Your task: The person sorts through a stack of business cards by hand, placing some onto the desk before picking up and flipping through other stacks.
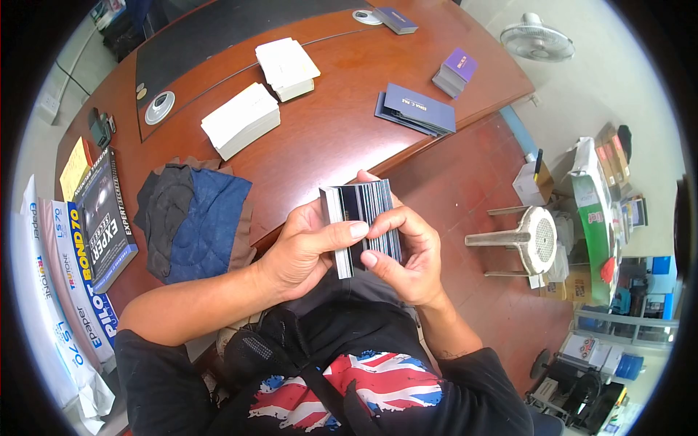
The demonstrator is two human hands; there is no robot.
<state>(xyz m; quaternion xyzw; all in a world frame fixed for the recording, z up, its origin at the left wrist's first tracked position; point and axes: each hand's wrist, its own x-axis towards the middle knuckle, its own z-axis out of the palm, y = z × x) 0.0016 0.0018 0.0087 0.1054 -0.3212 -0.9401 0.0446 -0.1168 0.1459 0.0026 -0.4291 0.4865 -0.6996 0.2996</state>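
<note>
My left hand (302, 251) and my right hand (414, 258) grip a thick stack of cards (374, 198) between them, held above my lap just off the table's near edge. A white block of cards shows along the stack's left side; dark, striped edges fill the rest. My left thumb lies across the top from the left. From the right, my right thumb and index finger press on the dark edges. The fingers beneath the stack are mostly hidden.
The wooden table (349, 109) bears white card stacks (243, 120), dark blue cards (422, 109), a purple-topped stack (456, 71), folded cloth (207, 218) and a book (105, 218). Paper packs (73, 269) stand at left. A plastic stool (534, 240) and a fan (536, 40) are at right.
</note>
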